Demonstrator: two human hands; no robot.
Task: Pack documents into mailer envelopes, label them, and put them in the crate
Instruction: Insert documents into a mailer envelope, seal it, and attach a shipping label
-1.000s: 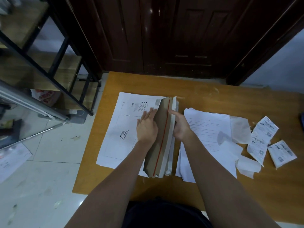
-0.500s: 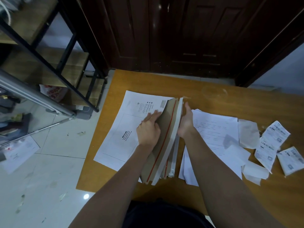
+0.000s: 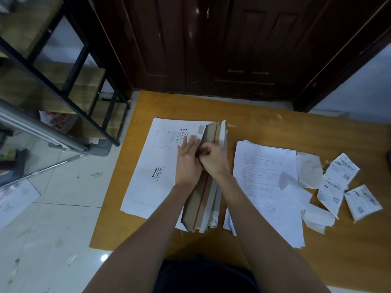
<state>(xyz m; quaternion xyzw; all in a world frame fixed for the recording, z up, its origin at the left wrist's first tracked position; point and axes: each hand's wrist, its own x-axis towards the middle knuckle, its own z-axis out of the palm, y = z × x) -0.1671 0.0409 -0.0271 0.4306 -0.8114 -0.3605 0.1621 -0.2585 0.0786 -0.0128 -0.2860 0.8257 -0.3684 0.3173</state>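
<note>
- Head view: the mailer envelope (image 3: 167, 166) lies on a short stack of its kind near the table's (image 3: 264, 125) left edge, its brown flap (image 3: 203, 187) with a red tear strip raised along its right side.
- The left hand (image 3: 188, 163) lies flat, fingers straight, pressing the envelope beside the flap; the right hand (image 3: 213, 159) is curled, fingers pinching the flap's edge about midway along.
- Handling, as a judgement: the mailer looks like light, stiff card that folds cleanly and creases if forced; best held by the flap edge with the body pinned flat.
- The documents (image 3: 266, 187), thin limp sheets, lie just right of the mailers, towards the middle of the table.
- Shipping labels (image 3: 338, 182) and peeled backing scraps (image 3: 309, 170) are scattered toward the right edge; they look featherlight and easily blown about.
- The table is bare orange-brown wood, standing against a dark wooden door (image 3: 211, 49).
- A black-framed shelf (image 3: 69, 60) stands beyond the left edge on a pale tiled floor (image 3: 53, 229); no crate is visible.
</note>
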